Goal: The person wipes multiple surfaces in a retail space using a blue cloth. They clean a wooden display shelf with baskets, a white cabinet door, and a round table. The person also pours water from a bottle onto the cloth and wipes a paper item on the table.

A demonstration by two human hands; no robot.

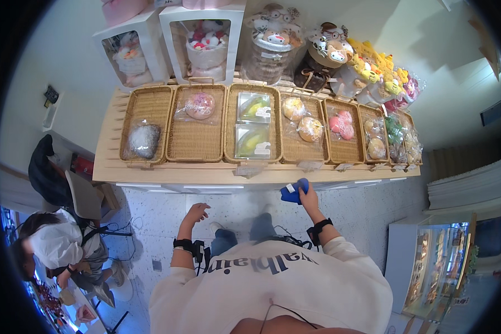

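My right hand (311, 199) grips a folded blue cloth (293, 192) with a small white tag. It is just in front of the front edge of a light wooden display counter (192, 174). Held out over the floor on the other side, my left hand (198, 212) has nothing in it, and its fingers are slightly apart. Woven baskets (196, 144) stand in a row on the counter. They hold wrapped bread, including a dark sugar-dusted loaf (144, 140), a pink round bun (200, 105) and a pink lobed bun (341, 125). Two clear boxes (252, 141) contain green-yellow pastries.
Behind the baskets stand white windowed boxes (200, 41) and wrapped plush bouquets (271, 46). Small price cards (250, 170) line the counter's front. At left a person (58, 242) sits near a chair (83, 194) and floor cables. A lit glass display case (438, 259) is at right.
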